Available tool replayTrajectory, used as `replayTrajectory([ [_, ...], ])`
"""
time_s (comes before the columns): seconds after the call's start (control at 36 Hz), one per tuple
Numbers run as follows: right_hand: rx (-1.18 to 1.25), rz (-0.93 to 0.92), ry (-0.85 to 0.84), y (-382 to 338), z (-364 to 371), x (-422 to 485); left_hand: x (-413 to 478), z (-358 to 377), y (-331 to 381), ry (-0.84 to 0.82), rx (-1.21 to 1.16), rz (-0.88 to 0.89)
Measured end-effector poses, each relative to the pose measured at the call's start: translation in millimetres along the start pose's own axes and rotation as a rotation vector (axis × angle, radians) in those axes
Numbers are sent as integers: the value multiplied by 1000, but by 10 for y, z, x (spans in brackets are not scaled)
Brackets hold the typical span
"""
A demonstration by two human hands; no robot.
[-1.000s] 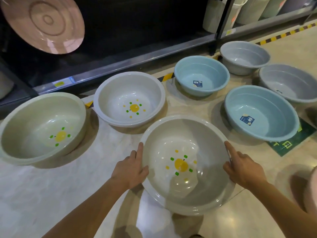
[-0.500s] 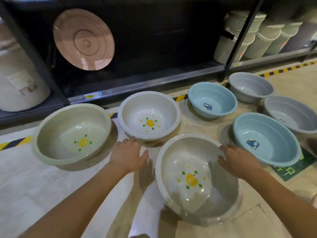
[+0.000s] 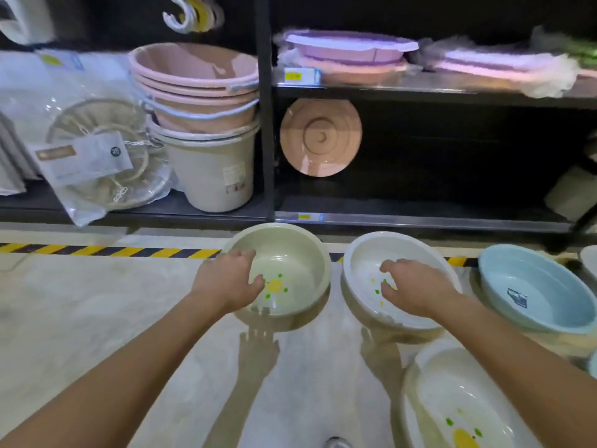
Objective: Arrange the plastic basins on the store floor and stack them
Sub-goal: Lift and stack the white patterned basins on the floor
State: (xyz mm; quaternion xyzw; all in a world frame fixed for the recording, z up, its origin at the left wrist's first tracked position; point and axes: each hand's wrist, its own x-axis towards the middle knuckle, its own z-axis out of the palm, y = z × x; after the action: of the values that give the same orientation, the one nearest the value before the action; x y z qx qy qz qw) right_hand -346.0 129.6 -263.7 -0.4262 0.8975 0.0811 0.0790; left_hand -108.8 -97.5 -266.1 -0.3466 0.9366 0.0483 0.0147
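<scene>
1. The left hand point(image 3: 231, 281) is held open, fingers curled over the near rim of the beige basin point(image 3: 297, 250); nothing is gripped yet.
2. The right hand point(image 3: 412, 286) is likewise open, spread above the white basin point(image 3: 361, 253) at 12 o'clock from it.
3. Both basins sit mouth-up on the floor point(image 3: 97, 318); being round, no long axis is shown.
4. The large basin point(image 3: 429, 383) lies at 5 o'clock, nearer the right arm; a blue basin point(image 3: 549, 286) at 3 o'clock.

shop | price-tagged shelf point(image 3: 420, 92) | stacked buckets point(image 3: 200, 92) | packaged goods point(image 3: 87, 156)
</scene>
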Motion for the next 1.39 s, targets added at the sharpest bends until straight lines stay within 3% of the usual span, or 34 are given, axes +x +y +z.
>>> replayTrajectory([
  [0.39,-22,-130,0,-466,559,1617,697,809,-811,-36,-27,-294],
  [0.56,97,-153,-49,-516,976,2102,1035,1225,-911,-65,-58,-362],
  [0.75,292,-126,-116,-576,1347,2515,1363,1756,-1023,-132,-281,-498],
  [0.94,423,-117,-197,-627,1633,2656,1515,2077,-1038,-146,-393,-485],
  [1.19,644,-102,-131,-603,1705,2556,1436,2157,-1073,-97,-632,-503],
  [1.39,725,-75,-82,-536,1544,2245,1099,1955,-1130,-108,-687,-462],
])
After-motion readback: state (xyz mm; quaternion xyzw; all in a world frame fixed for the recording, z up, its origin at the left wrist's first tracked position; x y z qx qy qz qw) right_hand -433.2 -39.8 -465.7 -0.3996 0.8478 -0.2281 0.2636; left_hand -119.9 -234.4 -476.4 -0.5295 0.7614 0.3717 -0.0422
